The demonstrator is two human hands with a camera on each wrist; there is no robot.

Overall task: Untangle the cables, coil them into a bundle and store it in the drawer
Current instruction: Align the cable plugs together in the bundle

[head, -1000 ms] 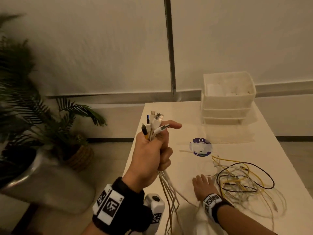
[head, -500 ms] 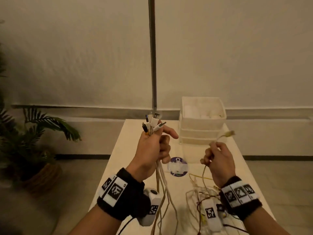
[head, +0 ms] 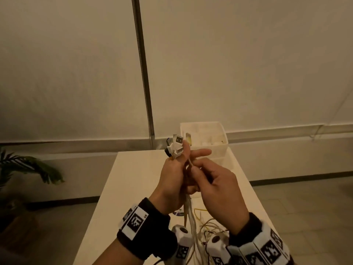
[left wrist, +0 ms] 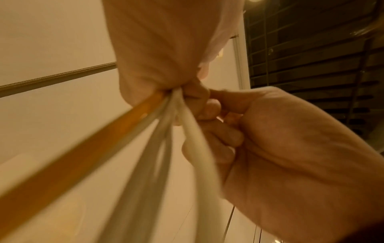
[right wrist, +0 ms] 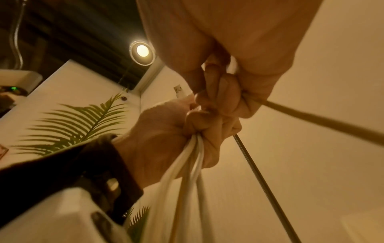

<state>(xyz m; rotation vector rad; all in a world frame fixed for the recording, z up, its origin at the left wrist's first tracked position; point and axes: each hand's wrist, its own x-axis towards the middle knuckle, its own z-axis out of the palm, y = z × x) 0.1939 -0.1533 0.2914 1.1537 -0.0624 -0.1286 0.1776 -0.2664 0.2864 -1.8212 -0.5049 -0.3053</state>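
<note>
— While the left hand point(head: 172, 180) stays raised over the pale rectangular table point(head: 131, 180), what's it got?

— A fistful of white and yellow charging cables point(head: 189, 211), fingers point(head: 200, 153) curled round them, forefinger sticking out to the right. Plug ends, a cluster of white and black USB connectors point(head: 175, 145), fan out above the fist.

— And the right hand point(head: 217, 192)?

— Pressed right up against the left, thumb and forefinger pinching one thin pale cable point(head: 189, 161) whose yellowish plug point(head: 188, 139) pokes up just right of the cluster. From the left wrist view its other fingers point(left wrist: 220, 136) are curled in.

— Where do the cables run?

— Straight down from the fist to a loose tangle of yellow and white wire point(head: 208, 224) on the near part of the table, between the wrists.

— The drawer?

— A stack of translucent white plastic drawers point(head: 221, 134) sits at the far end of the table, behind the hands. A green potted palm point(head: 28, 167) stands on the floor far left.
</note>
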